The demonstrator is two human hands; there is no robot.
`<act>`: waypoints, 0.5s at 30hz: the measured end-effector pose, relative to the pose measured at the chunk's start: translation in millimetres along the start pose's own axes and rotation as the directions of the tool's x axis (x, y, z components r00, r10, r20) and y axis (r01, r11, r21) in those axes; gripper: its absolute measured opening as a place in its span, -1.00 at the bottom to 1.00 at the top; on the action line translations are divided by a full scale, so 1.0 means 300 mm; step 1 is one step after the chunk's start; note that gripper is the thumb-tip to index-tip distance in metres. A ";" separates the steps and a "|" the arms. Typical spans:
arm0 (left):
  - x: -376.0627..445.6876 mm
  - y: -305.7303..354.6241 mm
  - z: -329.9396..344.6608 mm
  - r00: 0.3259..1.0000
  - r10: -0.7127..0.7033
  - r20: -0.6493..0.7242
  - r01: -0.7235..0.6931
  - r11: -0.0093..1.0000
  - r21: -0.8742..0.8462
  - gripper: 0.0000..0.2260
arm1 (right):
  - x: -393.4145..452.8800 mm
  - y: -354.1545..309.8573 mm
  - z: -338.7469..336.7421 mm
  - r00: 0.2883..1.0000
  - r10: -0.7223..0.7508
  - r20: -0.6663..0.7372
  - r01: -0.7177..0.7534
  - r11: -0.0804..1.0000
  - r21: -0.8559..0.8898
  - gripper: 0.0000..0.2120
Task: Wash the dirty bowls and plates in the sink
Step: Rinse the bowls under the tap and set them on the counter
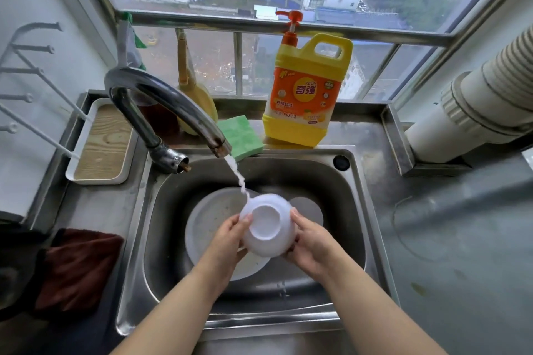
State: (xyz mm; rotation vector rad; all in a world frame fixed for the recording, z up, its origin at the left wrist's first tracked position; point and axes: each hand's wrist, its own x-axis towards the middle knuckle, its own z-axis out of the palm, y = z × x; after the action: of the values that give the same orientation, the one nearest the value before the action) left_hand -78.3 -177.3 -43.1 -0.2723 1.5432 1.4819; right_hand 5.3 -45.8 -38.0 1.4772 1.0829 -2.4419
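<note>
A white bowl (266,225) is held bottom-up over the steel sink (340,204), under the stream of water running from the tap (161,101). My left hand (230,235) grips its left side and my right hand (310,242) grips its right side. Below the bowl a large white plate (213,210) lies in the basin, with dirty smears on it. Part of another white dish (310,207) shows behind my right hand.
A green sponge (240,135) and a yellow detergent bottle (308,89) stand on the ledge behind the sink. A white tray with a wooden bottom (101,141) sits at the left, a dark red cloth (78,268) on the left counter, a white pipe (473,101) at the right.
</note>
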 end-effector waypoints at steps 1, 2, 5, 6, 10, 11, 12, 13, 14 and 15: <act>-0.007 -0.006 0.008 1.000 0.024 0.002 -0.024 1.000 0.006 -0.68 | -0.004 0.003 -0.010 0.999 0.046 -0.013 -0.046 0.998 0.046 -0.64; -0.011 -0.012 0.016 0.999 0.034 0.000 -0.034 0.999 0.019 -0.67 | -0.011 0.006 -0.020 0.997 0.080 -0.018 -0.079 0.994 0.072 -0.65; -0.014 -0.020 0.047 1.000 0.018 -0.005 -0.018 0.997 0.069 -0.64 | -0.031 0.010 -0.053 0.997 0.073 -0.024 -0.074 0.997 -0.018 -0.65; -0.010 -0.023 0.056 1.000 0.016 0.007 -0.016 0.996 0.092 -0.61 | -0.040 0.007 -0.067 0.998 0.051 -0.026 -0.052 0.996 -0.066 -0.67; 0.000 -0.018 0.098 0.986 0.048 0.162 -0.062 0.995 0.081 -0.46 | -0.072 -0.009 -0.160 1.000 -0.007 0.014 0.008 0.996 -0.093 -0.53; 0.000 -0.014 0.116 0.977 0.041 0.210 -0.057 0.996 0.072 -0.48 | -0.079 -0.013 -0.190 0.998 -0.043 0.045 0.046 0.997 -0.063 -0.51; 0.000 -0.010 0.137 0.965 0.025 0.261 -0.043 0.997 0.065 -0.52 | -0.088 -0.020 -0.216 0.993 -0.096 0.066 0.097 0.995 -0.016 -0.51; 0.001 -0.007 0.162 0.953 0.003 0.304 -0.024 0.998 0.065 -0.58 | -0.102 -0.029 -0.243 0.985 -0.155 0.069 0.153 0.988 0.036 -0.53; 0.004 -0.006 0.186 0.941 -0.014 0.337 -0.012 0.997 0.075 -0.65 | -0.119 -0.042 -0.266 0.974 -0.218 0.056 0.214 0.974 0.071 -0.57; 0.009 -0.006 0.211 0.934 -0.030 0.355 -0.011 0.994 0.113 -0.71 | -0.139 -0.058 -0.288 0.956 -0.289 0.042 0.286 0.956 0.068 -0.60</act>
State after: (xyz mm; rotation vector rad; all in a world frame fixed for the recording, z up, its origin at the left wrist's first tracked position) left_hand -49.3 -121.7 -34.8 0.0560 1.3216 1.3438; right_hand 84.0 8.5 -19.6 1.3463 1.3070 -2.7119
